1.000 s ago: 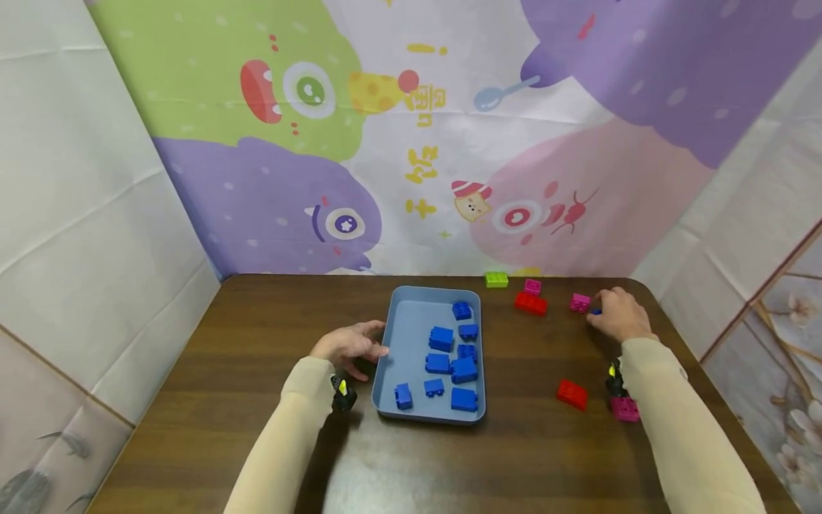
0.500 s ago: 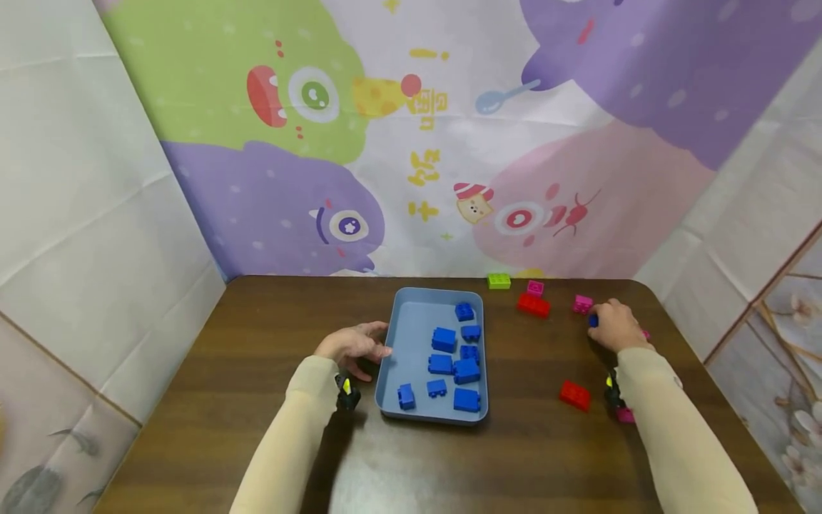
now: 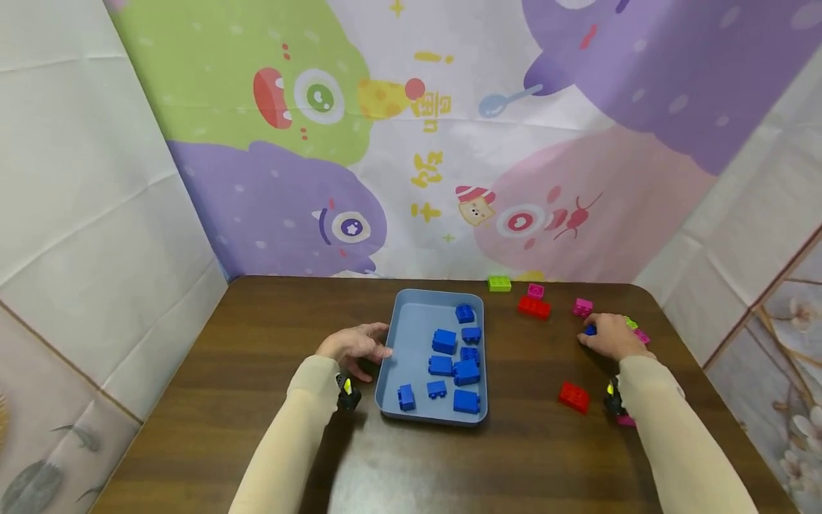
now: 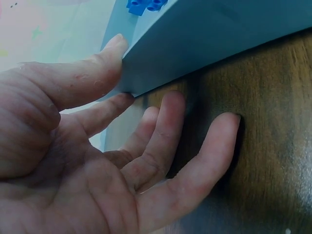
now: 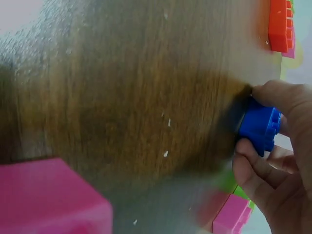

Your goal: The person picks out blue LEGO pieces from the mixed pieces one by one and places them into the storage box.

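A blue building brick (image 5: 258, 124) is pinched between the thumb and fingers of my right hand (image 3: 613, 335), its studs turned toward the palm in the right wrist view. The hand is low at the right part of the table. My left hand (image 3: 349, 348) rests by the left side of the blue-grey tray (image 3: 432, 421). In the left wrist view its thumb touches the tray's wall (image 4: 204, 44), and the other fingers are relaxed, loosely bent. Several blue bricks (image 3: 467, 371) lie in the tray, mostly in its right half.
Near the back edge are a lime brick (image 3: 499, 283), a red brick (image 3: 534, 307) and a pink brick (image 3: 583, 307). Another red brick (image 3: 574, 397) lies in front of my right hand. Pink (image 3: 641, 335) and lime (image 3: 631, 323) bricks sit beyond its wrist.
My right hand has taken hold of the blue brick and moved slightly toward me and left, uncovering pink and lime bricks on the right. The left hand stays at the tray.
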